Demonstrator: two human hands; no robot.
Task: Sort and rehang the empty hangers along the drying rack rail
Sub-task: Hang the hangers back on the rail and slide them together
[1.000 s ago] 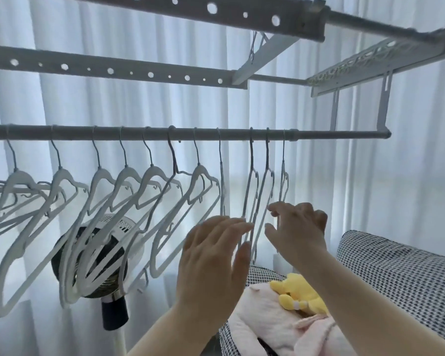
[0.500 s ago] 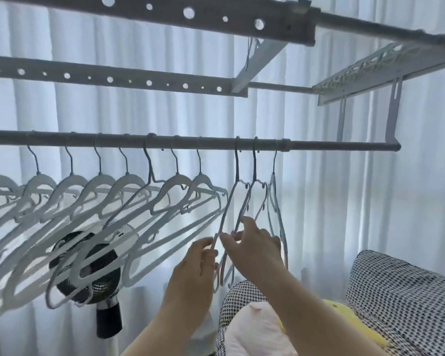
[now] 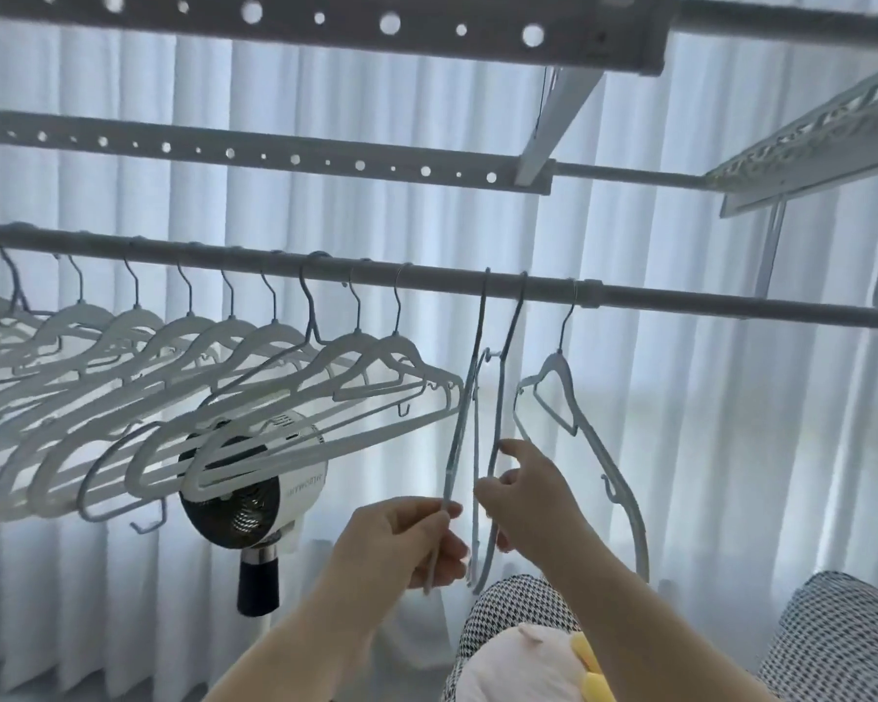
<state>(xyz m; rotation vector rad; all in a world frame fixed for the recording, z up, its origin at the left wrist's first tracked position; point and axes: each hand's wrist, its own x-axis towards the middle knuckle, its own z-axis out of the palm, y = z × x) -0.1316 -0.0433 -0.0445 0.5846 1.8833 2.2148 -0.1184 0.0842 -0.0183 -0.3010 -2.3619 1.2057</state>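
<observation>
Fingers (image 3: pixel 447 549) of the left hand (image 3: pixel 401 539) pinch the bottom of a thin pale blue plastic hanger (image 3: pixel 457 438). On the right hand (image 3: pixel 533 499), fingers (image 3: pixel 498 486) curl round a second thin pale blue hanger (image 3: pixel 500 387) just beside it, at three o'clock. Both hook on the long grey metal rail (image 3: pixel 680 301) at twelve o'clock. A third pale hanger (image 3: pixel 561 392) hangs free at two o'clock. Many white hangers (image 3: pixel 275 397) hang tilted at nine o'clock, before a round white fan (image 3: pixel 259 499).

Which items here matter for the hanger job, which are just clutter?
Job: rail; white hanger row; first thin hanger, pinched by left hand; second thin hanger, in right hand; end hanger.
Clutter: fan; curtain; plush toys; checked cushion; perforated upper bars.
</observation>
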